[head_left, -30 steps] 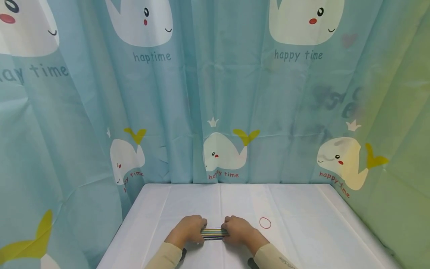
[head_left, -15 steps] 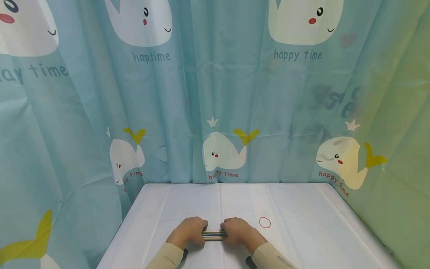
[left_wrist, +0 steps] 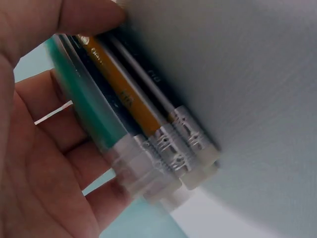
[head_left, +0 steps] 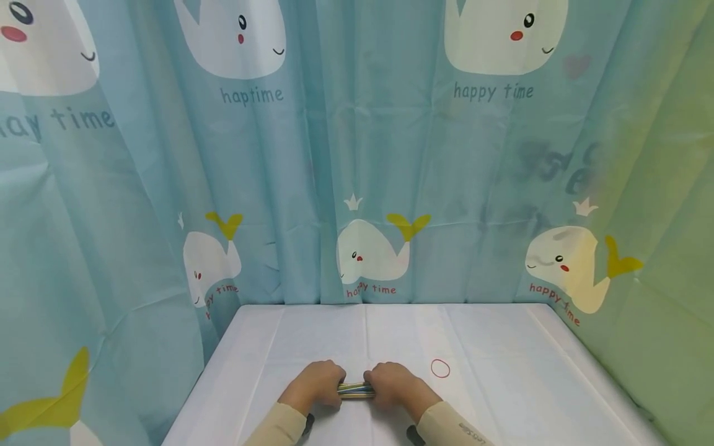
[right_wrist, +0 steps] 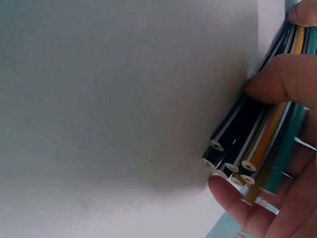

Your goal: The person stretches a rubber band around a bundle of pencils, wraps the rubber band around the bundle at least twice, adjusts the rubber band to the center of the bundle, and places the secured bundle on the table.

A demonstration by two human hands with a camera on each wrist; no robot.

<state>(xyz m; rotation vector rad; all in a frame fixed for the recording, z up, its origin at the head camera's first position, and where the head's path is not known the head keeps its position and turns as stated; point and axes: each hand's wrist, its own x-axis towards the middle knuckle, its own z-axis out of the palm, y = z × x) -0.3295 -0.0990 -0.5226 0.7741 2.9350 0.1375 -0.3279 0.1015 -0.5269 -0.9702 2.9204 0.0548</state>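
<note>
Both hands hold one bundle of pencils (head_left: 356, 391) crosswise, low over the white table. At its left end my left hand (head_left: 321, 382) grips it, thumb on the near side and fingers behind. The left wrist view shows metal ferrules (left_wrist: 173, 148) and pale erasers (left_wrist: 199, 177) there, on green, orange and dark blue pencils. My right hand (head_left: 392, 384) grips the other end. Flat, unsharpened pencil ends (right_wrist: 248, 165) stick out unevenly beneath its thumb in the right wrist view. A thin red ring (head_left: 432, 369), like a rubber band, lies right of the right hand.
A white cloth covers the table (head_left: 502, 371). Blue curtains (head_left: 379, 155) printed with whales hang behind its back edge and on the left. A greenish curtain (head_left: 669, 248) borders the right side.
The pencils have gone from a wide flat row to a narrower, tighter bundle, turned so other colours show. The right hand has shifted slightly left, closer to the left hand. The red ring stays put.
</note>
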